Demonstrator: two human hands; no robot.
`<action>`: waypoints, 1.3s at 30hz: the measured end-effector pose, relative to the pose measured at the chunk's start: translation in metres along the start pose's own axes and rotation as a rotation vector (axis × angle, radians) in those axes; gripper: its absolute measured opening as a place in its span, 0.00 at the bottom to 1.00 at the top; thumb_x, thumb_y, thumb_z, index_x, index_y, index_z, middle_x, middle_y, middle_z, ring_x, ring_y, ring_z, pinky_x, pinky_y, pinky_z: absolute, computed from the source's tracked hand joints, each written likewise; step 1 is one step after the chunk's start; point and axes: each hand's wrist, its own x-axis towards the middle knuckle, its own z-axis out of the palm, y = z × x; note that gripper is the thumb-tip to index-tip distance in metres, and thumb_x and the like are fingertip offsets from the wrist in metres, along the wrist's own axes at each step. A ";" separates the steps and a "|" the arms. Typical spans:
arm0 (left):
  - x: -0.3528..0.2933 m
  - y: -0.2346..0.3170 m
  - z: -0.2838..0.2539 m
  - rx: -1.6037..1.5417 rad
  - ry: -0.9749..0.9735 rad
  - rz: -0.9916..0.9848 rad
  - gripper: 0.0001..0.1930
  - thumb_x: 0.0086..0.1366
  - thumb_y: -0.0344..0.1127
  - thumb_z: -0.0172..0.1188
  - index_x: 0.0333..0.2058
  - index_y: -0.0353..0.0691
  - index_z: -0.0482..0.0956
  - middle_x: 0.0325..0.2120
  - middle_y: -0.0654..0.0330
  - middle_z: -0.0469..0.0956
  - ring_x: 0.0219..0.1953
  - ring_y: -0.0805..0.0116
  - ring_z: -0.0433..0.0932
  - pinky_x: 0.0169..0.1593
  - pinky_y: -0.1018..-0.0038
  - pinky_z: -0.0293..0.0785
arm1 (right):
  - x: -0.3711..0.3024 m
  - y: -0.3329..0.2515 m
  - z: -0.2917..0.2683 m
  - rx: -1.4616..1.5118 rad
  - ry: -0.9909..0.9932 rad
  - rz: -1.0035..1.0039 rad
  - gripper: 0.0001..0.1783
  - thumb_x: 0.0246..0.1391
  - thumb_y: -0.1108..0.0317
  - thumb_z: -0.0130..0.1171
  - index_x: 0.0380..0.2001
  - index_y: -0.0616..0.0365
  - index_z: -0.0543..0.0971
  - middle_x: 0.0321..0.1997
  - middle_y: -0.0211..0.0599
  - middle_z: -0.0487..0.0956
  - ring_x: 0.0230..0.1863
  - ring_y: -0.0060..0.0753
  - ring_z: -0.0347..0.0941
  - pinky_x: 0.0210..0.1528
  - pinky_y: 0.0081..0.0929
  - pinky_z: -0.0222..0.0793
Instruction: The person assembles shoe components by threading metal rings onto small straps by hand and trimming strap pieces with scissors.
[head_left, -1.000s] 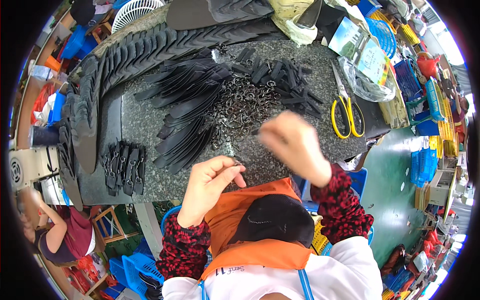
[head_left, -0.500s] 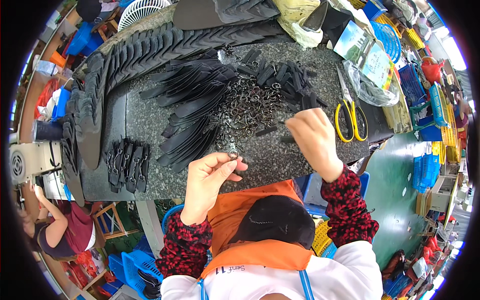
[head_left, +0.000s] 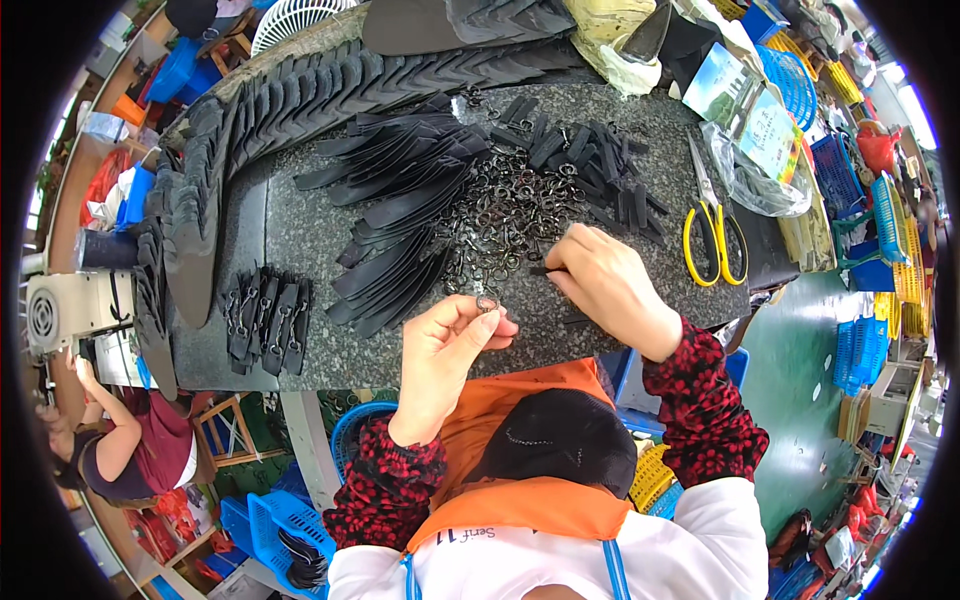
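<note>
My left hand [head_left: 445,355] is at the near edge of the stone-topped table, thumb and fingers pinched on a small metal ring clasp [head_left: 487,303]. To its right, my right hand [head_left: 615,290] has its fingertips closed on the end of a short black strip [head_left: 539,271] at the tabletop. A heap of metal clasps [head_left: 515,205] spreads just beyond both hands. Long black leather-like pieces [head_left: 390,275] fan out left of the heap, and short black strips [head_left: 625,165] lie to its right. Black tabs with clasps attached [head_left: 268,325] are grouped at the left.
Yellow-handled scissors [head_left: 715,245] lie on the right, beside a clear plastic bag [head_left: 765,185]. Overlapping dark curved pieces [head_left: 300,105] line the far and left table edges. At the lower left, another person [head_left: 130,435] sits near a white machine [head_left: 70,315].
My right hand has moved left and down to the short strip and now pinches its end. My left hand keeps hold of the ring clasp. The whole view has shifted slightly.
</note>
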 end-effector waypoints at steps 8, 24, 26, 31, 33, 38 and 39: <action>-0.002 -0.008 0.007 0.101 0.059 0.107 0.06 0.66 0.25 0.55 0.40 0.30 0.76 0.35 0.59 0.80 0.39 0.72 0.80 0.43 0.79 0.77 | 0.000 -0.047 -0.027 1.054 -0.132 0.577 0.07 0.54 0.70 0.62 0.31 0.62 0.76 0.24 0.25 0.75 0.24 0.16 0.71 0.26 0.18 0.67; -0.006 0.007 0.005 0.758 0.020 0.491 0.09 0.55 0.18 0.60 0.35 0.33 0.77 0.24 0.56 0.77 0.24 0.65 0.75 0.30 0.73 0.71 | 0.004 -0.064 -0.007 1.337 -0.011 0.599 0.08 0.57 0.73 0.59 0.39 0.65 0.76 0.29 0.26 0.77 0.29 0.11 0.71 0.30 0.13 0.69; -0.009 0.005 0.002 0.660 -0.008 0.400 0.08 0.57 0.20 0.60 0.36 0.33 0.77 0.23 0.59 0.76 0.23 0.70 0.73 0.28 0.76 0.69 | 0.003 -0.064 -0.007 1.298 -0.040 0.585 0.08 0.57 0.73 0.59 0.39 0.66 0.77 0.29 0.26 0.77 0.30 0.11 0.72 0.31 0.13 0.70; -0.013 0.003 0.001 0.021 -0.055 0.057 0.07 0.62 0.25 0.59 0.39 0.31 0.79 0.21 0.67 0.73 0.22 0.82 0.66 0.25 0.82 0.61 | 0.002 -0.067 -0.006 1.291 0.019 0.540 0.07 0.57 0.74 0.59 0.37 0.66 0.79 0.30 0.27 0.78 0.32 0.13 0.73 0.35 0.13 0.70; -0.012 0.009 0.004 -0.038 -0.060 -0.052 0.08 0.62 0.30 0.60 0.35 0.30 0.80 0.19 0.68 0.73 0.18 0.81 0.63 0.21 0.82 0.56 | -0.001 -0.066 0.000 1.272 0.083 0.497 0.06 0.56 0.74 0.60 0.36 0.66 0.79 0.30 0.28 0.77 0.32 0.14 0.73 0.35 0.14 0.70; -0.013 0.013 -0.002 -0.110 -0.086 -0.072 0.07 0.63 0.30 0.60 0.36 0.31 0.81 0.19 0.68 0.73 0.18 0.83 0.63 0.21 0.83 0.56 | -0.004 -0.063 -0.003 1.126 0.116 0.349 0.06 0.52 0.76 0.62 0.34 0.64 0.80 0.30 0.31 0.75 0.30 0.18 0.72 0.32 0.17 0.68; -0.013 0.013 -0.002 -0.126 -0.115 -0.070 0.07 0.64 0.28 0.60 0.38 0.31 0.81 0.19 0.69 0.72 0.19 0.84 0.63 0.23 0.85 0.56 | -0.004 -0.063 -0.004 1.080 0.121 0.315 0.06 0.51 0.76 0.63 0.34 0.63 0.81 0.29 0.31 0.75 0.29 0.18 0.71 0.31 0.17 0.67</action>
